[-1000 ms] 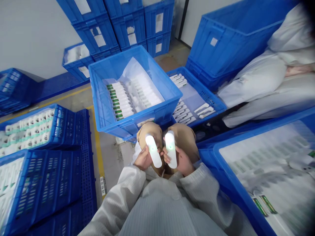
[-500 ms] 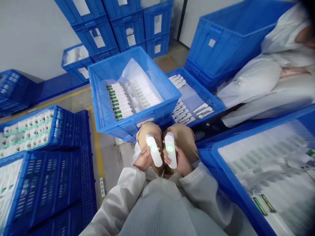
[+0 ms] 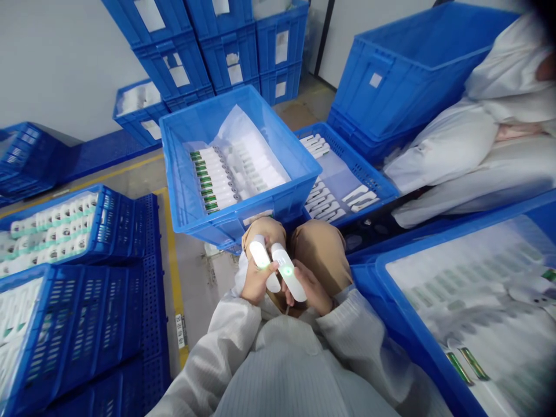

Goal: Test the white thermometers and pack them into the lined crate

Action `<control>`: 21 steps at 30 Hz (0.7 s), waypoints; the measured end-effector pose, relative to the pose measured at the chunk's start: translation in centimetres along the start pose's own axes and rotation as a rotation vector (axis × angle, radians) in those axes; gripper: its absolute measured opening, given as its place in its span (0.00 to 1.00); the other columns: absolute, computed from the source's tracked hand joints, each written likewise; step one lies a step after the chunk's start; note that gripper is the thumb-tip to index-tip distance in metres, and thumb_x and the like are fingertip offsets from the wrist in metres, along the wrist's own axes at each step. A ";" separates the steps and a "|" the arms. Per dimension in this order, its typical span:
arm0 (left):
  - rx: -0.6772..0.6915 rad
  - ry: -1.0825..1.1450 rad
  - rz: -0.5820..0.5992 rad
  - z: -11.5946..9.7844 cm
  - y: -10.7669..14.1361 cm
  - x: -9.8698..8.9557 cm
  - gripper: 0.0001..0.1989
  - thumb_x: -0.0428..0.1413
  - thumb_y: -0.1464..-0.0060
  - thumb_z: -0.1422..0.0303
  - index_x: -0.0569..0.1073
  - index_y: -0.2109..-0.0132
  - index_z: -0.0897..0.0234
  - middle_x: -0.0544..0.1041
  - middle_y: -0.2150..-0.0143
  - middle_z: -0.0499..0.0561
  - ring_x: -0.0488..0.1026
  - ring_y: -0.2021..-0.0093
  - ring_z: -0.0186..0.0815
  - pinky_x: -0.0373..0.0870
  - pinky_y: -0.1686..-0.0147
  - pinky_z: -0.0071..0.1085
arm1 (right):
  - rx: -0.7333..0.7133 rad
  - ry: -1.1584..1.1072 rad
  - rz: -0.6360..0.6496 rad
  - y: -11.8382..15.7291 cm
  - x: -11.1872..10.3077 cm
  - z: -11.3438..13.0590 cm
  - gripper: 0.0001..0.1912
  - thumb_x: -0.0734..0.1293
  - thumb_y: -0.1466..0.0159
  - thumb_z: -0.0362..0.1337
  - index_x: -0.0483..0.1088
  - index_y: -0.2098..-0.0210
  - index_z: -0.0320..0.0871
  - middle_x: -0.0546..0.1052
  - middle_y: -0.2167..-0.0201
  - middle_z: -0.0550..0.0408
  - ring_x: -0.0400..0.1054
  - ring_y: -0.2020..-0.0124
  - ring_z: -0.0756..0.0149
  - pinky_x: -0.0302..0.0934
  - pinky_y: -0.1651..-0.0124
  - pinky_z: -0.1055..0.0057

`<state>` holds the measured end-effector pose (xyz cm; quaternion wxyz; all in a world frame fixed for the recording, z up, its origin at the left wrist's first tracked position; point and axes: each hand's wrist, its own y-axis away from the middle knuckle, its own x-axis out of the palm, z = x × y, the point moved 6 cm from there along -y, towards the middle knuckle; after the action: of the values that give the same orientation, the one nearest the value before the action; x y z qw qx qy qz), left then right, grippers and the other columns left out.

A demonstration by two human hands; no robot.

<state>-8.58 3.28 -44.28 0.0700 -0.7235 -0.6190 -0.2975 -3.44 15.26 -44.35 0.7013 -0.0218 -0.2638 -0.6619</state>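
My left hand [image 3: 255, 280] is closed round a white elongated device [image 3: 262, 255] with a green glow on its face. Its thumb reaches toward the second device. In my right hand [image 3: 313, 288] is another white device [image 3: 288, 272], tilted, with a lit mark and a green light. The two devices lie close side by side above my knees. Just beyond them stands a blue bin [image 3: 243, 217] holding a row of white devices with green-and-metallic ends and a translucent sheet.
A low blue tray [image 3: 384, 184] with white parts sits beyond the bin. Blue crates [image 3: 125, 289] of white parts stand at left, stacked bins [image 3: 174, 52] behind. At right are a large blue bin [image 3: 382, 272] and a seated person in white [image 3: 452, 145].
Both devices have moved left and closer together. The right-hand device has turned to a slant, and my left thumb now reaches toward it.
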 end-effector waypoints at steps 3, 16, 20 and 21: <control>0.036 0.122 -0.119 -0.4 -0.1 -0.6 0.31 0.67 0.58 0.64 0.67 0.46 0.59 0.74 0.53 0.50 0.72 0.58 0.37 0.68 0.58 0.31 | -0.102 0.376 -0.061 0.4 0.0 0.6 0.14 0.66 0.39 0.50 0.65 0.66 0.46 0.69 0.83 0.61 0.60 0.87 0.70 0.53 0.84 0.74; -0.011 0.178 -0.164 0.3 -0.4 -1.3 0.24 0.68 0.59 0.59 0.67 0.59 0.63 0.70 0.73 0.43 0.68 0.74 0.31 0.65 0.69 0.29 | -0.294 0.352 -0.061 0.2 0.1 1.1 0.15 0.65 0.37 0.46 0.57 0.56 0.48 0.73 0.75 0.58 0.67 0.76 0.64 0.60 0.72 0.68; -0.106 0.272 -0.074 0.6 -0.4 -0.8 0.30 0.61 0.55 0.48 0.69 0.51 0.65 0.77 0.64 0.53 0.74 0.63 0.41 0.70 0.61 0.39 | -0.290 0.149 0.009 0.1 0.3 1.6 0.23 0.65 0.37 0.46 0.50 0.49 0.52 0.74 0.65 0.55 0.69 0.74 0.64 0.64 0.71 0.65; -0.110 0.308 -0.020 0.5 -0.4 -0.4 0.31 0.60 0.53 0.48 0.69 0.49 0.65 0.77 0.58 0.57 0.74 0.57 0.44 0.70 0.56 0.41 | -0.301 0.170 -0.015 0.1 0.1 1.7 0.21 0.65 0.37 0.46 0.53 0.49 0.52 0.74 0.63 0.54 0.69 0.74 0.64 0.64 0.70 0.66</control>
<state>-8.78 3.26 -44.96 0.1214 -0.6658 -0.5912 -0.4387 -3.93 15.81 -42.75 0.7048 -0.0685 -0.1015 -0.6988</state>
